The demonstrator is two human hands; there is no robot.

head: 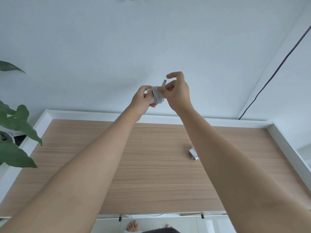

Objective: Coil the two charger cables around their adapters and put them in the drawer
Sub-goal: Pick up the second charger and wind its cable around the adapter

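Observation:
Both my hands are raised in front of the white wall, above the far edge of the wooden cabinet top. My left hand grips a white adapter that has white cable wound around it in several turns. My right hand pinches the loose cable end, and its plug tip sticks up between my fingers. A second white adapter lies on the wood at the right, partly hidden behind my right forearm. No drawer interior shows.
A white frame borders the wooden top. Green plant leaves reach in from the left. A dark cable runs down the wall at the right. White cabinet fronts and a bare foot show at the bottom.

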